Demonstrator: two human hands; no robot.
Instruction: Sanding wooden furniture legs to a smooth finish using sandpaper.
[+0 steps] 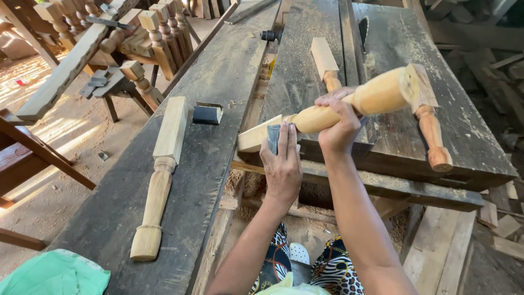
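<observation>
so the right hand (339, 127) is clenched round the narrow neck of a pale turned wooden leg (349, 104), thumb and fingers fully wrapped, holding it up off the bench at a slant with the fat round end and its rough square cap pointing up to the right. The square lower end of that leg sits down at the edge of the dark workbench (305, 65). The left hand (281, 166) is mostly flat, fingers stretched out together, pressing a small grey piece of sandpaper (273, 137) against the square end of the leg, so it's touching rather than gripping hard. No real containers here, closest thing is a small dark block with a shiny metal edge (207, 113) lying on the long plank (180, 180) to the left, can't tell what it is exactly. Just beside it on that plank lies another turned leg (161, 175), flat, square end away from the camera. Behind the held leg a darker reddish leg (431, 136) lies on the bench, partly hidden by the hand and the workpiece. A saw blade (363, 24) pokes up through the bench top further back. Top left there's a stack of more turned legs (158, 38), and sawdust on the floor
</observation>
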